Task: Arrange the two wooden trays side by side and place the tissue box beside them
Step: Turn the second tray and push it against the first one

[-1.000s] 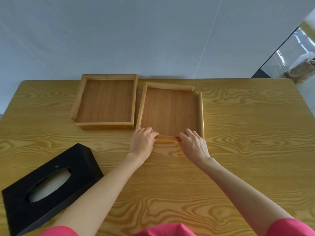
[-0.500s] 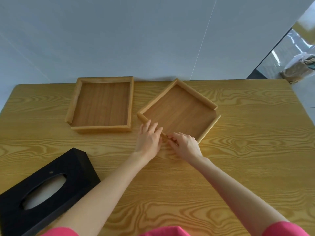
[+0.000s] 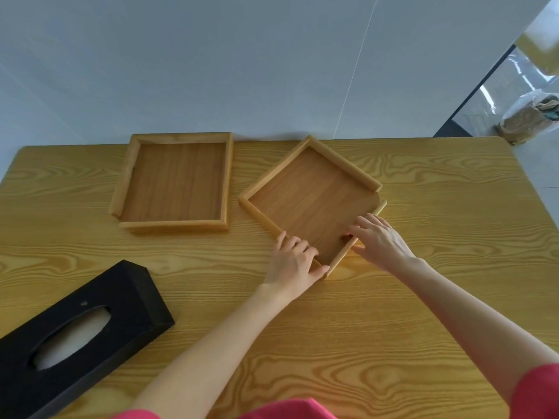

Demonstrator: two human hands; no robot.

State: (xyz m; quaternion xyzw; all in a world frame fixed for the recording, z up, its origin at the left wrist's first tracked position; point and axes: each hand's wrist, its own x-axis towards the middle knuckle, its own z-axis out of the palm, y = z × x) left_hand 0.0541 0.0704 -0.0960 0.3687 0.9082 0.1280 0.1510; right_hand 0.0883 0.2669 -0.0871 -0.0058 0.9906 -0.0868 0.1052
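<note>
Two shallow wooden trays lie on the wooden table. The left tray sits square near the table's far edge. The right tray is turned about 45 degrees, like a diamond, with a gap between it and the left tray. My left hand grips its near-left rim by the nearest corner. My right hand holds the near-right rim, fingers over the edge into the tray. A black tissue box with an oval slot lies at an angle at the near left, away from both hands.
A light wall runs directly behind the table's far edge. Past the table's far right corner a wrapped brown bundle sits on the floor. Pink sleeves show at the bottom of the view.
The right tray has been turned clockwise from nearly square to a diamond and shifted right, away from the left tray. Both hands followed its near rims. The tissue box stayed put.
</note>
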